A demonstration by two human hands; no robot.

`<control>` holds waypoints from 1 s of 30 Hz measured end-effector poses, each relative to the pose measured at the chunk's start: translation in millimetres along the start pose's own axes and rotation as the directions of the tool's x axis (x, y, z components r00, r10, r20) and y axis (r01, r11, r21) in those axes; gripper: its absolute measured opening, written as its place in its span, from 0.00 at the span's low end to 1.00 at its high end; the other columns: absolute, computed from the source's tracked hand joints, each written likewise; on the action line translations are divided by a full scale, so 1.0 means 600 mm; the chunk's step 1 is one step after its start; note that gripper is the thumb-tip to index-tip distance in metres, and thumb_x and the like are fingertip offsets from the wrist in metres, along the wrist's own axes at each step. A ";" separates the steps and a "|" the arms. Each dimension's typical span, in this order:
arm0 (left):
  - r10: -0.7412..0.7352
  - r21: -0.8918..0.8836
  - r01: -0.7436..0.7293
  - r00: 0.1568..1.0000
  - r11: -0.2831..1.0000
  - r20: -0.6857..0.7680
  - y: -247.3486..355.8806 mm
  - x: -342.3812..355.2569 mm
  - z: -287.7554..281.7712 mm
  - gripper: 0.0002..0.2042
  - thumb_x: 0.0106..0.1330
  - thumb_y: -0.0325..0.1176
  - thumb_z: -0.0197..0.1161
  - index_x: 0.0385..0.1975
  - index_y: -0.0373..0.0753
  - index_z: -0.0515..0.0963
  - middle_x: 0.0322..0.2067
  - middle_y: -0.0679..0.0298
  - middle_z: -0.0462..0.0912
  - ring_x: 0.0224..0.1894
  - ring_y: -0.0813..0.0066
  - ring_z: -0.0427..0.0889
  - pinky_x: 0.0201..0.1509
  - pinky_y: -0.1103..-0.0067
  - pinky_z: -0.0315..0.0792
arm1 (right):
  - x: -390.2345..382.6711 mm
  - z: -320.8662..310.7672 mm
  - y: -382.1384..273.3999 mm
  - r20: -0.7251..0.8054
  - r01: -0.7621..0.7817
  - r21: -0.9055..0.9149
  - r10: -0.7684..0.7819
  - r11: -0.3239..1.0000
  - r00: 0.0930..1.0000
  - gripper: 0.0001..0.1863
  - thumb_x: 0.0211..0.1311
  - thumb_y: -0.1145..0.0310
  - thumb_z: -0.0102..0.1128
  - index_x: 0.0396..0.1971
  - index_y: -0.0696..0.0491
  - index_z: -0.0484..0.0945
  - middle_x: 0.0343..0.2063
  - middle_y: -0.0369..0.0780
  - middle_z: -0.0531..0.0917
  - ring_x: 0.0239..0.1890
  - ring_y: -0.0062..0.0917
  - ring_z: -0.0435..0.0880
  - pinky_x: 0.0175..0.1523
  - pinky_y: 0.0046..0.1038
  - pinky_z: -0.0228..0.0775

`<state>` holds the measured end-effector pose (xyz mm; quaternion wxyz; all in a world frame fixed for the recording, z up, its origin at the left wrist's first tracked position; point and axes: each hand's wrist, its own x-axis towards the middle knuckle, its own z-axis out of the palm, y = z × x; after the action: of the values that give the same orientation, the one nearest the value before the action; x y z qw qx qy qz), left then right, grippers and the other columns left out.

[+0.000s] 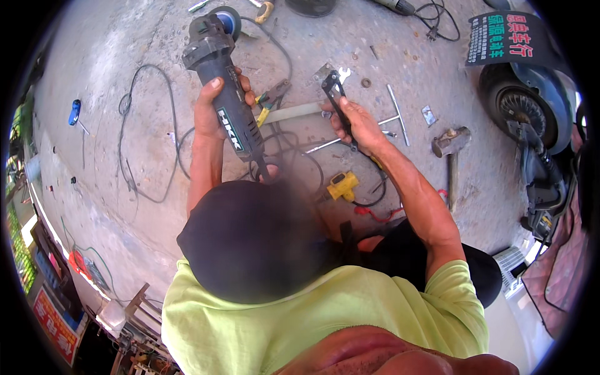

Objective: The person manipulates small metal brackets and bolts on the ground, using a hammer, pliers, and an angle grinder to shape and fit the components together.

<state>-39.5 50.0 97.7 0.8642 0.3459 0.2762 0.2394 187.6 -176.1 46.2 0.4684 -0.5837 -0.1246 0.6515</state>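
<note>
An angle grinder with a dark body fills my left hand, whose fingers wrap round it. Its blue-edged disc sits at the top end, and the tail of the tool runs down toward a dark cap-like shape. My right hand is closed on a narrow black metal bracket, tilted with its wider end up. Between the hands, a pale bar lies behind the bracket. Pliers with yellow-and-black handles lie next to the grinder.
A hammer, a T-handle wrench and a yellow plug-like piece lie on the concrete floor. Black cables loop across it. A scooter wheel stands at the right. A blue-handled screwdriver lies at the left.
</note>
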 end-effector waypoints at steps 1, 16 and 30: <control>-0.056 0.113 0.058 0.998 0.992 -0.024 -0.008 -0.007 -0.004 0.29 0.62 0.49 0.64 0.53 0.31 0.71 0.37 0.53 0.80 0.32 0.63 0.83 0.38 0.70 0.78 | 0.003 -0.012 -0.001 -0.010 0.010 -0.040 -0.011 0.999 1.000 0.26 0.80 0.49 0.41 0.49 0.57 0.80 0.28 0.33 0.79 0.25 0.16 0.75 0.29 0.22 0.68; -0.272 0.342 0.262 0.962 0.903 -0.017 -0.102 -0.029 0.051 0.19 0.60 0.40 0.67 0.43 0.33 0.75 0.33 0.55 0.83 0.29 0.67 0.85 0.34 0.73 0.80 | 0.029 -0.023 -0.038 -0.218 0.075 -0.207 -0.121 0.975 0.968 0.18 0.76 0.53 0.52 0.35 0.52 0.78 0.22 0.31 0.79 0.18 0.14 0.72 0.25 0.20 0.63; -0.302 0.310 0.299 0.953 0.902 -0.038 -0.110 -0.025 0.064 0.23 0.59 0.37 0.69 0.50 0.34 0.69 0.31 0.56 0.81 0.27 0.66 0.84 0.30 0.72 0.80 | 0.035 -0.015 -0.035 -0.207 0.122 -0.266 -0.181 0.956 0.962 0.17 0.75 0.58 0.53 0.29 0.53 0.75 0.17 0.30 0.76 0.17 0.14 0.72 0.24 0.22 0.63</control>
<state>-10.9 -19.6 77.5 0.8264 0.4329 0.3558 0.0548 207.9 -152.3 44.8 0.4508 -0.6980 -0.1958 0.5207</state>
